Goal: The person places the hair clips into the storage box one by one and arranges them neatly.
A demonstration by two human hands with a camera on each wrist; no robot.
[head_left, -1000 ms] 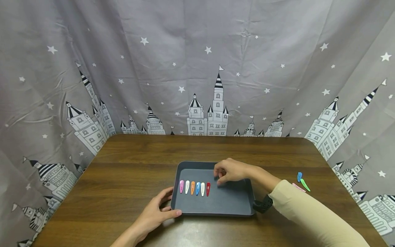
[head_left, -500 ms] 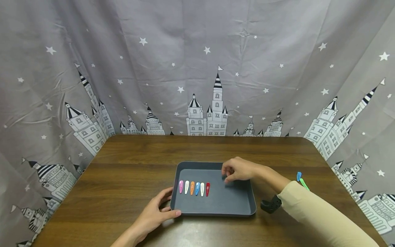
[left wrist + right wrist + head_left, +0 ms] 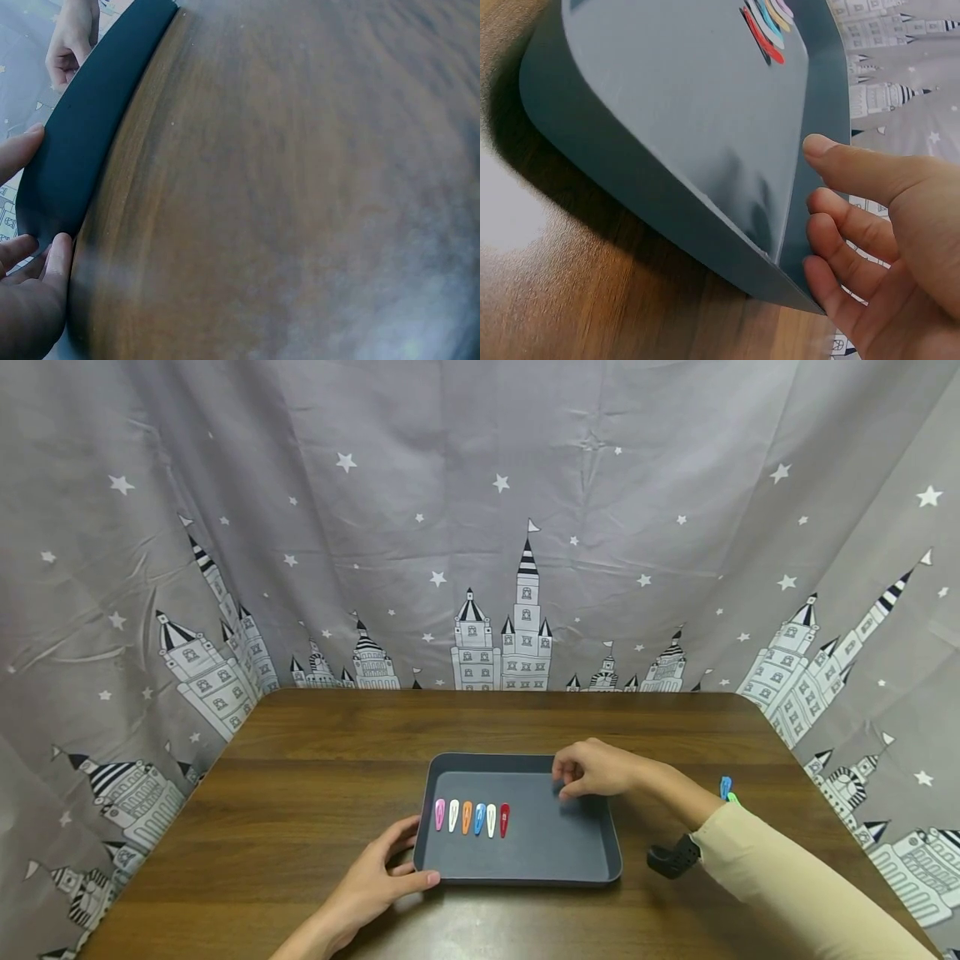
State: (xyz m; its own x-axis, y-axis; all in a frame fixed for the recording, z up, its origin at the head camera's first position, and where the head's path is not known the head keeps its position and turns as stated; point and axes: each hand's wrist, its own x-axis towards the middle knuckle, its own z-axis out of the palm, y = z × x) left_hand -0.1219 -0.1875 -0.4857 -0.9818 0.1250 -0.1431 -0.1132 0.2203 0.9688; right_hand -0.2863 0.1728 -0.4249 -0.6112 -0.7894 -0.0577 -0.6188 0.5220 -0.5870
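Note:
A dark grey rectangular tray [image 3: 540,856] lies on the table in the head view. In its left half several snap hair clips stand in a row, from a pink clip [image 3: 439,815] through white, orange, blue and white to a red clip [image 3: 505,820]. My left hand [image 3: 378,872] holds the tray's near left corner, thumb at the front rim and fingers along the left side. Over the tray's far right part hovers my right hand [image 3: 596,768], fingers loosely bent. The right wrist view shows nothing between its thumb [image 3: 821,146] and fingers.
On the table's right side lie a blue clip [image 3: 725,787] and a green clip [image 3: 733,798], the green one partly behind the right sleeve [image 3: 787,868]. A grey curtain [image 3: 375,527] with printed castles hangs behind the wooden table [image 3: 300,777].
My right hand has drawn to the right, away from the red clip. Its sleeve now covers the pink clip on the table and most of the green one. The left hand stays put.

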